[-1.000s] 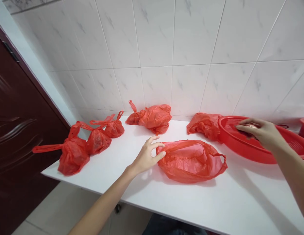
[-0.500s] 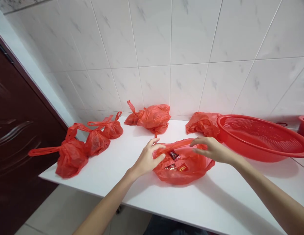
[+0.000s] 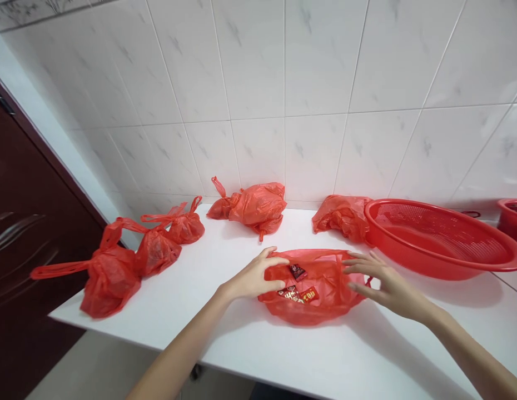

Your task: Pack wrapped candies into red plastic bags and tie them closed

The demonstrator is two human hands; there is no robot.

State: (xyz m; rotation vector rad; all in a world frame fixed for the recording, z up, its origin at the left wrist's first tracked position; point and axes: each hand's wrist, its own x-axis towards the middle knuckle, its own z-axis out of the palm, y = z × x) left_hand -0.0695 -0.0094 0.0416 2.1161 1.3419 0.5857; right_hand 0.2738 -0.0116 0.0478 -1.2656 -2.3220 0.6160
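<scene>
An open red plastic bag (image 3: 325, 300) lies on the white counter (image 3: 258, 355) in front of me, with a few small wrapped sweets (image 3: 298, 283) inside. My left hand (image 3: 254, 276) rests on the bag's left rim, thumb and fingers curled over the edge. My right hand (image 3: 381, 283) hovers at the bag's right side with its fingers spread apart and nothing in them.
Three tied red bags (image 3: 112, 272) (image 3: 156, 250) (image 3: 185, 225) sit at the counter's left end, another (image 3: 254, 205) by the tiled wall, and a loose one (image 3: 344, 216) beside a red colander basket (image 3: 437, 236). A dark wooden door (image 3: 20, 233) stands on the left.
My right hand came from the colander to the bag, sweets appeared in the bag, and the hand then moved to the bag's right side. My left hand stayed on the rim.
</scene>
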